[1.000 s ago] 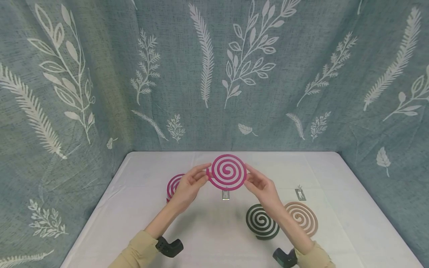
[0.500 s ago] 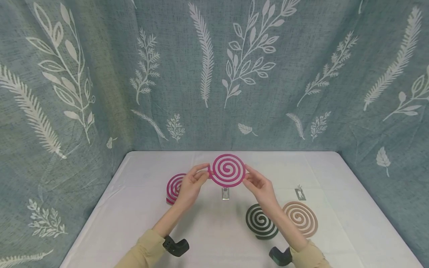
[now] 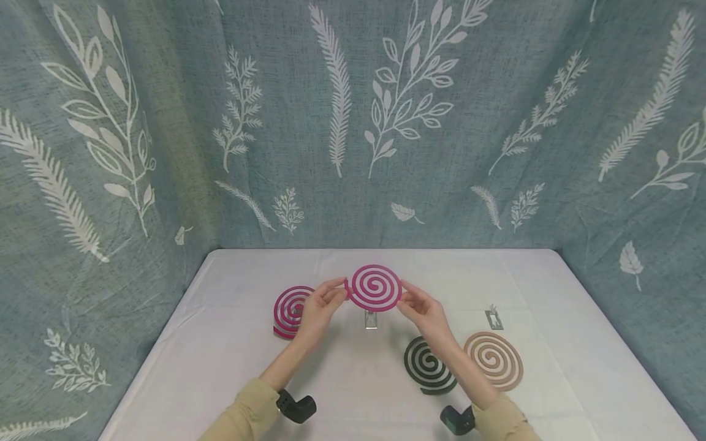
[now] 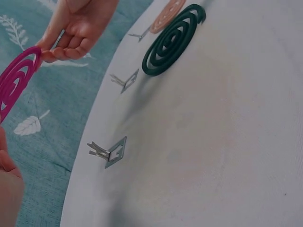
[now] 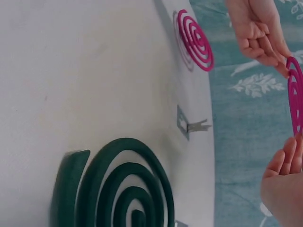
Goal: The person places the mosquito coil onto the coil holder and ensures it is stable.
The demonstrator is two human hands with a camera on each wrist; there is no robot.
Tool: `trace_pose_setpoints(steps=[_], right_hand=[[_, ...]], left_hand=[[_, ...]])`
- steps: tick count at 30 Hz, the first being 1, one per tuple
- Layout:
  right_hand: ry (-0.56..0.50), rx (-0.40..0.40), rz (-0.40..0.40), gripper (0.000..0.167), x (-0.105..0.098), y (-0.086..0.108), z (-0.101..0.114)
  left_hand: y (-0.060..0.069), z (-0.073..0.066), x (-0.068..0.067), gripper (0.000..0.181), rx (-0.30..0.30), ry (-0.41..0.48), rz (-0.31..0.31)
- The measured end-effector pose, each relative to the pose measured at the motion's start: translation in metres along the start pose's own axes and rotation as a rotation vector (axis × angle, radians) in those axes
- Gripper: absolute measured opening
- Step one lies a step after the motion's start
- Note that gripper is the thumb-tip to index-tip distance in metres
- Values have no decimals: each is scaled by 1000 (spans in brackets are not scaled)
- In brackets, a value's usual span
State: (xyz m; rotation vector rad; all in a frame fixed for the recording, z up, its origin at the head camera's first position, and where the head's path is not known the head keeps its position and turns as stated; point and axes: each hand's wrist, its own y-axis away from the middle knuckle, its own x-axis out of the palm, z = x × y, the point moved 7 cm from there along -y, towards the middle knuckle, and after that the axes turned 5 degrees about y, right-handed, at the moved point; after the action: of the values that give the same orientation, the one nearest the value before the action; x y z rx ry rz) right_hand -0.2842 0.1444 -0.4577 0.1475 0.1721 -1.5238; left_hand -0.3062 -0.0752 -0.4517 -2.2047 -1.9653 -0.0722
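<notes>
Both hands hold a pink mosquito coil [image 3: 377, 288] in the air above the far middle of the table. My left hand [image 3: 320, 309] pinches its left edge, near the outer tail. On the opposite edge, the fingertips of my right hand [image 3: 427, 312] pinch the rim. Just below the coil in the head view stands a small metal coil stand [image 3: 371, 320], its upright prongs showing in the left wrist view. A second pink mosquito coil [image 3: 287, 311] is at the left, partly behind my left hand; the right wrist view shows it raised above its shadow.
A dark green mosquito coil [image 3: 430, 365] and a brown one [image 3: 494, 361] lie at the right, partly covered by my right forearm. Another metal stand [image 3: 494, 318] is behind the brown coil. One more stand [image 4: 125, 81] shows in the left wrist view. Patterned curtains surround the white table [image 3: 353, 392].
The held pink coil has tilted flatter and come slightly lower in the head view. My left hand has shifted a little to the right, uncovering more of the second pink coil.
</notes>
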Motion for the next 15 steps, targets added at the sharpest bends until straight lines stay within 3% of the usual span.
trace_pose_setpoints(steps=[15], right_hand=[[-21, 40, -11, 48, 5, -11, -20]], left_hand=[[-5, 19, 0, 36, 15, 29, -74]])
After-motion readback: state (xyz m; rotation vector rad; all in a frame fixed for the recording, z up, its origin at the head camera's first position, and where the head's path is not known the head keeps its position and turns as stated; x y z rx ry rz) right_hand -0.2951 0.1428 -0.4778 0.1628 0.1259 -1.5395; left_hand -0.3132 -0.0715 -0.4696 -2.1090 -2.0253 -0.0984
